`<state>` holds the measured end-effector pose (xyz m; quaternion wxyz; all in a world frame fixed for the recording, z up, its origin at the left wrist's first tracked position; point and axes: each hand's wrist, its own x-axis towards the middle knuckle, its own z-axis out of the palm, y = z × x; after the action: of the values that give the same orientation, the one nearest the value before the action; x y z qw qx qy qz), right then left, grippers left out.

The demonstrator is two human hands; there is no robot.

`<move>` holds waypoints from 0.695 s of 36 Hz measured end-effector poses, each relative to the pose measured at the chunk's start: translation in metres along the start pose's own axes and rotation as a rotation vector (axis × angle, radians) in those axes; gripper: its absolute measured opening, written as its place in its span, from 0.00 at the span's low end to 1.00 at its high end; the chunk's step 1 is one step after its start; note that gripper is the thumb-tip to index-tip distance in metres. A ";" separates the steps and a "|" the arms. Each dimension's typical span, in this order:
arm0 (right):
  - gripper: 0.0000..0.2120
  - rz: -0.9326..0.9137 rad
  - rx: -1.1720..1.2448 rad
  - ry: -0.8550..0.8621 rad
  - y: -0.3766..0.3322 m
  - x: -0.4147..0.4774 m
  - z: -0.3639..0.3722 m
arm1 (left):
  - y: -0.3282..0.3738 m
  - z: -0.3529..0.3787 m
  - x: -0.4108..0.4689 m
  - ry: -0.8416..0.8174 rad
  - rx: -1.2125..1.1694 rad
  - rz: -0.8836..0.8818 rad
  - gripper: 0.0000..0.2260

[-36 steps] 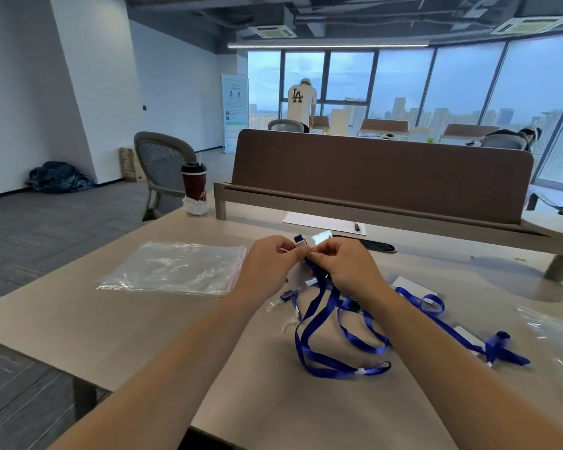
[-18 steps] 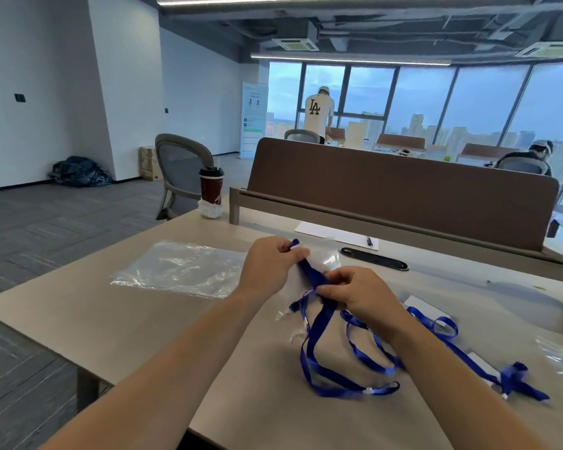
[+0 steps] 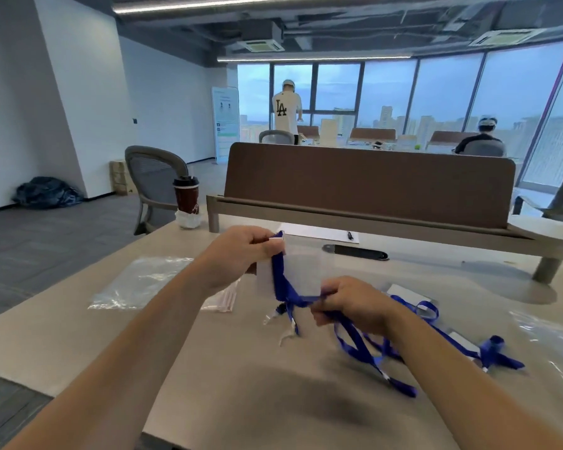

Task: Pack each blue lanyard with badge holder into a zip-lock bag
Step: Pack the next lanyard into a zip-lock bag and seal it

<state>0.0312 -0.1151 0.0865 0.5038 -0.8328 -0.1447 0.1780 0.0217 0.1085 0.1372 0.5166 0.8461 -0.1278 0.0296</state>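
Note:
My left hand is raised above the table and pinches the top of a clear badge holder together with the blue lanyard that crosses it. Lower and to the right, my right hand grips the same blue strap, whose loops trail down onto the table. A second blue lanyard with its badge holder lies on the table at the right. A stack of empty zip-lock bags lies flat at the left.
A coffee cup stands at the table's far left corner. Paper with a pen and a dark flat case lie by the brown divider. Another clear bag lies at the right edge. People are at the windows far behind.
My left hand has lifted the badge holder and strap upward while my right hand has drawn the strap down and to the right. The head camera has tilted up.

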 end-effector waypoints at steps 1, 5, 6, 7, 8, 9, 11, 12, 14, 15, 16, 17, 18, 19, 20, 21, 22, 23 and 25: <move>0.13 0.000 -0.019 0.009 -0.001 0.002 -0.004 | 0.001 -0.001 -0.001 -0.055 0.052 -0.006 0.07; 0.12 0.021 -0.009 -0.015 -0.008 0.005 -0.018 | 0.003 0.000 -0.004 -0.204 0.277 -0.032 0.05; 0.11 0.020 -0.009 -0.013 -0.011 0.006 -0.020 | 0.002 0.002 -0.005 -0.226 0.338 -0.033 0.05; 0.10 0.011 -0.013 -0.004 -0.015 0.007 -0.023 | 0.002 0.005 -0.007 -0.246 0.401 -0.037 0.05; 0.09 -0.005 -0.016 0.011 -0.018 0.009 -0.024 | 0.000 0.009 -0.007 -0.260 0.448 -0.045 0.06; 0.08 -0.021 -0.016 0.034 -0.021 0.010 -0.026 | -0.002 0.013 -0.008 -0.269 0.478 -0.057 0.08; 0.06 -0.042 -0.032 0.088 -0.026 0.012 -0.028 | -0.008 0.022 -0.007 -0.269 0.507 -0.092 0.12; 0.05 -0.052 -0.048 0.112 -0.029 0.012 -0.028 | -0.012 0.027 -0.006 -0.257 0.519 -0.112 0.13; 0.05 -0.077 -0.052 0.149 -0.033 0.013 -0.025 | -0.023 0.037 -0.003 -0.202 0.530 -0.143 0.12; 0.05 -0.093 -0.045 0.164 -0.034 0.013 -0.023 | -0.028 0.042 -0.002 -0.156 0.529 -0.151 0.12; 0.04 -0.107 -0.042 0.180 -0.034 0.014 -0.020 | -0.034 0.047 0.001 -0.106 0.522 -0.157 0.11; 0.04 -0.122 -0.038 0.192 -0.035 0.013 -0.017 | -0.038 0.050 0.002 -0.057 0.510 -0.161 0.11; 0.05 -0.137 -0.026 0.194 -0.034 0.012 -0.014 | -0.041 0.052 0.003 -0.012 0.493 -0.171 0.11; 0.05 -0.150 0.001 0.187 -0.034 0.011 -0.010 | -0.044 0.052 0.003 0.029 0.467 -0.171 0.12; 0.05 -0.157 0.032 0.178 -0.033 0.010 -0.006 | -0.046 0.052 0.005 0.068 0.427 -0.166 0.13; 0.06 -0.159 0.048 0.172 -0.032 0.009 -0.002 | -0.047 0.051 0.005 0.106 0.375 -0.156 0.14; 0.06 -0.162 0.040 0.168 -0.031 0.009 0.002 | -0.049 0.049 0.007 0.145 0.327 -0.151 0.15; 0.06 -0.162 0.015 0.172 -0.029 0.008 0.005 | -0.048 0.048 0.007 0.186 0.291 -0.140 0.15; 0.09 -0.150 0.002 0.186 -0.026 0.007 0.011 | -0.049 0.045 0.010 0.258 0.263 -0.121 0.16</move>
<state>0.0312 -0.0913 0.1035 0.5276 -0.8322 -0.1591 0.0618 0.0394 0.0883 0.0752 0.4144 0.9018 -0.0044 0.1229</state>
